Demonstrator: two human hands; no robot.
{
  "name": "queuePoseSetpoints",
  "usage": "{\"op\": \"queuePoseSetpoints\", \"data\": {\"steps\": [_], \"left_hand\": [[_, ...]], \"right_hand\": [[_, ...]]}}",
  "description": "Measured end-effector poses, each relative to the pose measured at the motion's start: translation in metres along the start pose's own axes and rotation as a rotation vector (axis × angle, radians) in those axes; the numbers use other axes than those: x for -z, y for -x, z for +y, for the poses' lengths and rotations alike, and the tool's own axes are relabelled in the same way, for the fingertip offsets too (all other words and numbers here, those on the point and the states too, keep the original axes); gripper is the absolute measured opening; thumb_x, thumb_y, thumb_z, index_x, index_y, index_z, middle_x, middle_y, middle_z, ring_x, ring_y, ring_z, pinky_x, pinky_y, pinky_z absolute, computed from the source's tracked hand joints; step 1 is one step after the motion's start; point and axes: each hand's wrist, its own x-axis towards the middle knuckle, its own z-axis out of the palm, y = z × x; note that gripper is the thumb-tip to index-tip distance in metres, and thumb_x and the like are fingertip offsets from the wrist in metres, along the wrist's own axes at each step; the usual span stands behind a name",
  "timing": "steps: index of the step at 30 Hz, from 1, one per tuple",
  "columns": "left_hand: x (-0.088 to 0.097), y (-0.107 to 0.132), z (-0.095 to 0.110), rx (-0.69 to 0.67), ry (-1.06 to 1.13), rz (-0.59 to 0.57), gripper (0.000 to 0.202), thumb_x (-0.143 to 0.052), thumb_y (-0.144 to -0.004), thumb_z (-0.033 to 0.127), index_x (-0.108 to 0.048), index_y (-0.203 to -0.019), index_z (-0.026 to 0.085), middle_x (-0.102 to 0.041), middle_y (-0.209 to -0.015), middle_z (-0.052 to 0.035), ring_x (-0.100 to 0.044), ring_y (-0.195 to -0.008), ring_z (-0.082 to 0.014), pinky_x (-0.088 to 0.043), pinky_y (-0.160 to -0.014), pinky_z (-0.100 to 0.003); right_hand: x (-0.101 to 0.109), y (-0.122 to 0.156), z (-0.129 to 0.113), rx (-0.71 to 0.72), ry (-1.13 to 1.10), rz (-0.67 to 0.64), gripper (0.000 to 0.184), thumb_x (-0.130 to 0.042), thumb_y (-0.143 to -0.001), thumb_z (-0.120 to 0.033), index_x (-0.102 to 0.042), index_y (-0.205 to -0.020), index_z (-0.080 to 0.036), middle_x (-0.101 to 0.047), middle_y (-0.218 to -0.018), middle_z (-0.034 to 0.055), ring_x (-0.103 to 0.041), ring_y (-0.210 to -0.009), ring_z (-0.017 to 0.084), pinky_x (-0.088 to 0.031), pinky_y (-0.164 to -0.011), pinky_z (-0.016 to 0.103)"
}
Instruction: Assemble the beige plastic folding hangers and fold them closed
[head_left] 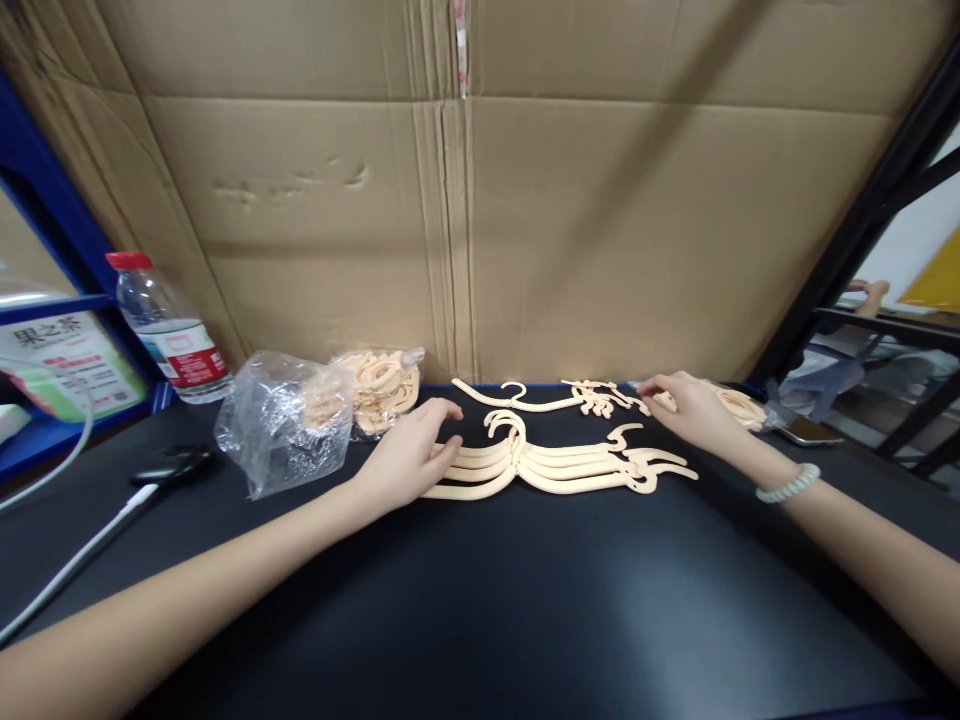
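Note:
A stack of cream plastic hangers (559, 465) lies on the black table (525, 600). My left hand (411, 455) rests flat on the stack's left end, fingers spread. A single hanger (517, 400) lies behind the stack. My right hand (690, 408) reaches to the back right and pinches small cream clips (600, 398) beside a bag of more cream parts (742, 408). A pale bead bracelet (787, 485) is on my right wrist.
Two clear plastic bags (289, 420) with cream clips (382, 385) sit back left. A water bottle (169, 330) stands on a blue shelf at left. A white cable (82, 555) and black object lie front left. Cardboard (480, 200) walls the back. A phone (806, 430) lies right.

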Motion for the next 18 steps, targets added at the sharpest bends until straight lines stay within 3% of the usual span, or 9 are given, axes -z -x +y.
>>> {"op": "queuePoseSetpoints", "data": {"steps": [7, 11, 14, 18], "left_hand": [[-0.004, -0.027, -0.013, 0.003, -0.062, -0.072, 0.031, -0.042, -0.085, 0.019, -0.053, -0.113, 0.013, -0.063, -0.115, -0.0146, -0.061, -0.11, -0.0278, -0.048, -0.097, -0.044], [-0.013, -0.053, -0.02, -0.02, -0.102, -0.151, 0.038, -0.04, -0.085, 0.01, -0.053, -0.12, 0.012, -0.063, -0.121, -0.0146, -0.06, -0.115, -0.0261, -0.047, -0.099, -0.039], [-0.022, -0.073, -0.026, -0.075, -0.124, -0.225, 0.042, -0.042, -0.086, 0.004, -0.052, -0.126, 0.012, -0.062, -0.126, -0.0138, -0.058, -0.118, -0.0235, -0.045, -0.102, -0.036], [-0.037, -0.09, -0.031, -0.141, -0.154, -0.302, 0.032, -0.056, -0.091, 0.016, -0.055, -0.124, 0.014, -0.058, -0.129, -0.0121, -0.058, -0.115, -0.0254, -0.048, -0.097, -0.045]], "right_hand": [[-0.01, 0.001, 0.011, 0.059, 0.15, -0.171, 0.032, -0.047, -0.087, -0.017, -0.068, -0.11, -0.016, -0.07, -0.099, 0.0132, -0.06, -0.095, 0.028, -0.046, -0.082, 0.038], [-0.011, 0.002, 0.009, 0.05, 0.225, -0.222, 0.035, -0.045, -0.088, -0.017, -0.069, -0.113, -0.014, -0.069, -0.098, 0.0182, -0.059, -0.091, 0.032, -0.043, -0.08, 0.042], [-0.009, 0.003, 0.008, 0.047, 0.249, -0.241, 0.034, -0.045, -0.09, -0.018, -0.07, -0.112, -0.018, -0.069, -0.096, 0.0167, -0.058, -0.092, 0.033, -0.041, -0.08, 0.044], [-0.007, 0.003, 0.009, 0.051, 0.229, -0.249, 0.028, -0.048, -0.09, -0.021, -0.072, -0.104, -0.02, -0.071, -0.097, 0.0126, -0.057, -0.097, 0.033, -0.038, -0.082, 0.045]]}}
